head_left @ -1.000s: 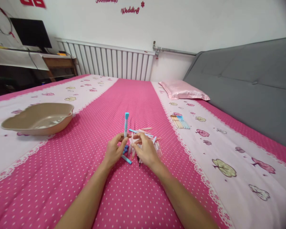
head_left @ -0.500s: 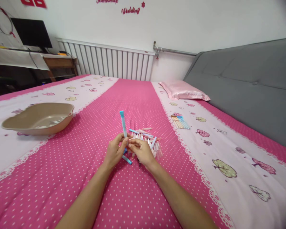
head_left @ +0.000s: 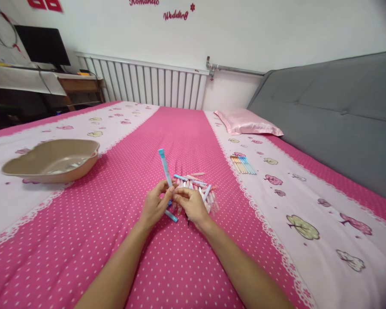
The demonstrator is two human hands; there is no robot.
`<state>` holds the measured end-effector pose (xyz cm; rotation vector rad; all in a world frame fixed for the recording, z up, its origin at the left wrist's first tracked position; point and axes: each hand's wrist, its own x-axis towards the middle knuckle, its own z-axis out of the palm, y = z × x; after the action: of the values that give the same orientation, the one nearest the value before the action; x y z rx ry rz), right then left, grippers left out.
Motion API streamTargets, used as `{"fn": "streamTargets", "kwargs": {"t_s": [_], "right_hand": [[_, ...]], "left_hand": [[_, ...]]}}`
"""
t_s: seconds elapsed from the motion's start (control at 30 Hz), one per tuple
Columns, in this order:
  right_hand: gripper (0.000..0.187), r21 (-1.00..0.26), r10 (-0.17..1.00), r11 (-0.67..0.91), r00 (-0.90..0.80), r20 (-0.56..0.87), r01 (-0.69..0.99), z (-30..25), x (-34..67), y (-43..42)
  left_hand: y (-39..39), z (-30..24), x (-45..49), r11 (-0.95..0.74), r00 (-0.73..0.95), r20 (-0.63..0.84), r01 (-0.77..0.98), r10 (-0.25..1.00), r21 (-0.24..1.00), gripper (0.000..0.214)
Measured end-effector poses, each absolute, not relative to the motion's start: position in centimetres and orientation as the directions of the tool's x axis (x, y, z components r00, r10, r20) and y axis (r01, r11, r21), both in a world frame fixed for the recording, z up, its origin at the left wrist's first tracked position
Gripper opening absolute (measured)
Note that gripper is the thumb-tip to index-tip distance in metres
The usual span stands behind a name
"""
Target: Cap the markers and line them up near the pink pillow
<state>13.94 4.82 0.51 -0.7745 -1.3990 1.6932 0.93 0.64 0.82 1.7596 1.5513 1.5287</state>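
Observation:
A blue pen (head_left: 164, 168) stands nearly upright above the bed, tilted a little to the left. My left hand (head_left: 154, 206) pinches its lower end. My right hand (head_left: 192, 205) is closed right beside it, fingertips meeting the left hand at the pen's base. Under and behind both hands lies a loose pile of pink and blue pens (head_left: 197, 189) on the pink dotted bedspread (head_left: 186, 141). One more blue pen (head_left: 171, 215) lies flat just below my left hand.
A tan shallow tray (head_left: 51, 159) sits on the bed at the left. A neat row of coloured pens (head_left: 243, 164) lies on the pale strip to the right. A pink pillow (head_left: 247, 122) and a grey headboard (head_left: 334, 116) are on the right; a radiator (head_left: 141, 83) lines the far wall.
The upright blue pen has tipped from slightly right to leaning left. My right hand has drawn in closer to the left hand at the pen's base.

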Motion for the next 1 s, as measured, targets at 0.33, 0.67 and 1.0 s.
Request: {"fn": "streamTargets", "kwargs": {"t_s": [0.33,0.67,1.0], "right_hand": [[0.03,-0.977,0.934,0.004,-0.348,0.079,-0.212,0.2,14.3,6.2],[0.03,-0.974,0.968,0.114,-0.198,0.152,-0.195,0.8,16.5,8.3],[0.04,-0.983,0.984,0.177,0.002,0.177,-0.046,0.8,24.3,12.3]], "left_hand": [[0.2,0.0,0.7,-0.325,-0.15,0.695,0.802,0.704,0.502,0.027],[-3.7,1.0,7.5,-0.459,0.156,0.888,0.886,0.433,0.068,0.025],[-3.5,-1.1,13.4,-0.65,0.512,0.456,0.727,0.728,0.223,0.036]]}}
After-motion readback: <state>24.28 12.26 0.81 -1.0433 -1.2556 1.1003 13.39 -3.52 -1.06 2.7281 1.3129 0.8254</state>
